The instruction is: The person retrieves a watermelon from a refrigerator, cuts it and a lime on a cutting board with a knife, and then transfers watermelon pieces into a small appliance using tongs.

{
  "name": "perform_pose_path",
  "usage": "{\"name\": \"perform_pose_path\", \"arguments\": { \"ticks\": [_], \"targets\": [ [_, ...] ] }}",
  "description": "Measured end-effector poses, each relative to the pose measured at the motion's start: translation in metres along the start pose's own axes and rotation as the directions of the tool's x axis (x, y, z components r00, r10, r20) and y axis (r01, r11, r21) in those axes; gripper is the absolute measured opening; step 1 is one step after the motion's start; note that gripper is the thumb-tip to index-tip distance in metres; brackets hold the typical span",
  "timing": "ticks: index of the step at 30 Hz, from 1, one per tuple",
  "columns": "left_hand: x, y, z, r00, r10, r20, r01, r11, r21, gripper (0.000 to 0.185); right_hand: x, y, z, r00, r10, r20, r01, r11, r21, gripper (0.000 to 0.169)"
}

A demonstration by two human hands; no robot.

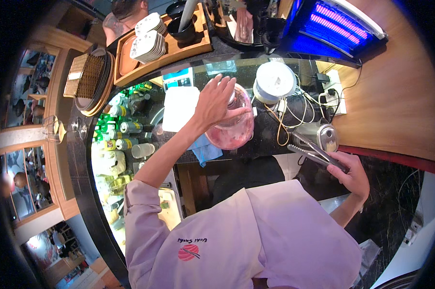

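Note:
My left hand (219, 103), fingers spread and thumb out to the right, is over a round clear container (232, 135) with pink-red contents. It hides part of the container's top; whether it touches cannot be told. On the right, my right hand (351, 173) is closed around the handle end of metal tongs (316, 155), whose arms are apart and point up and left. Near the tong tips stands a metal-and-clear lidded vessel (320, 137). A white board or lid (181, 108) and a folded blue cloth (207, 149) lie left of the container.
A white round appliance or tub (275, 81) stands behind, among loose cables (306, 108) and a power strip (335, 92). Cans (130, 127) and bottles line the left. A wooden tray (203, 39) holds stacked dishes (148, 47). Another person (125, 14) is beyond the counter.

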State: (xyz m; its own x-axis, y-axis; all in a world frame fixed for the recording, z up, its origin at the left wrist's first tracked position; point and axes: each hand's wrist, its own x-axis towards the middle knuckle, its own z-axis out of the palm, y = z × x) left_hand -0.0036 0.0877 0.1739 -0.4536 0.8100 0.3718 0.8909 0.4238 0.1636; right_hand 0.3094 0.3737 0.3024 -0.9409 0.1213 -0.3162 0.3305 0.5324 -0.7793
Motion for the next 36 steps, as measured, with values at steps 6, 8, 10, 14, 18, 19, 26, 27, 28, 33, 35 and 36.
{"name": "perform_pose_path", "arguments": {
  "ticks": [6,8,10,14,18,19,26,27,28,33,35,36],
  "targets": [
    [-0.012,0.003,0.035,0.997,-0.002,-0.083,0.004,0.999,0.033,0.099,0.025,0.009,0.007,0.998,0.021,0.051,-0.029,0.987,0.157,0.035],
    [-0.018,-0.002,0.039,0.996,-0.011,-0.091,0.017,0.998,0.064,0.102,0.033,0.013,0.015,0.997,-0.011,0.076,-0.004,0.981,0.192,0.035],
    [-0.019,-0.003,0.040,0.998,-0.031,-0.053,0.032,0.999,0.025,0.103,0.043,0.017,0.024,0.993,-0.043,0.114,0.019,0.979,0.202,0.037],
    [-0.026,-0.004,0.038,0.987,-0.077,-0.140,0.070,0.996,-0.049,0.092,0.070,-0.002,0.051,0.951,-0.219,0.218,0.130,0.923,0.362,0.047],
    [-0.064,0.009,0.029,0.782,-0.461,-0.420,0.268,0.857,-0.440,0.066,0.113,-0.012,0.117,0.939,-0.278,0.204,0.092,0.773,0.628,0.069],
    [-0.084,0.018,0.025,0.689,-0.541,-0.482,0.284,0.814,-0.507,0.058,0.123,-0.023,0.134,0.871,-0.403,0.283,0.106,0.714,0.692,0.069],
    [-0.366,0.140,0.071,0.345,-0.923,0.171,0.821,0.208,-0.531,0.056,0.156,-0.051,0.274,0.640,-0.388,0.663,-0.004,0.861,0.508,0.041],
    [-0.409,0.165,0.082,0.273,-0.852,0.448,0.886,0.040,-0.463,0.062,0.159,-0.055,0.295,0.618,-0.373,0.692,0.000,0.881,0.474,0.040],
    [-0.442,0.186,0.086,0.188,-0.700,0.689,0.928,-0.103,-0.358,0.069,0.161,-0.056,0.314,0.624,-0.342,0.702,0.037,0.911,0.410,0.037],
    [-0.534,0.269,0.095,-0.368,-0.592,0.717,0.210,-0.804,-0.556,0.086,0.183,-0.041,0.448,0.364,-0.271,0.891,0.367,0.921,0.130,0.036],
    [-0.562,0.314,0.134,-0.387,-0.536,0.750,0.078,-0.830,-0.552,0.087,0.163,-0.054,0.513,0.282,-0.329,0.901,0.576,0.809,0.115,0.038],
    [-0.579,0.335,0.155,-0.274,-0.490,0.828,0.123,-0.871,-0.475,0.087,0.148,-0.060,0.552,0.232,-0.313,0.921,0.595,0.795,0.120,0.040]
  ]
}}
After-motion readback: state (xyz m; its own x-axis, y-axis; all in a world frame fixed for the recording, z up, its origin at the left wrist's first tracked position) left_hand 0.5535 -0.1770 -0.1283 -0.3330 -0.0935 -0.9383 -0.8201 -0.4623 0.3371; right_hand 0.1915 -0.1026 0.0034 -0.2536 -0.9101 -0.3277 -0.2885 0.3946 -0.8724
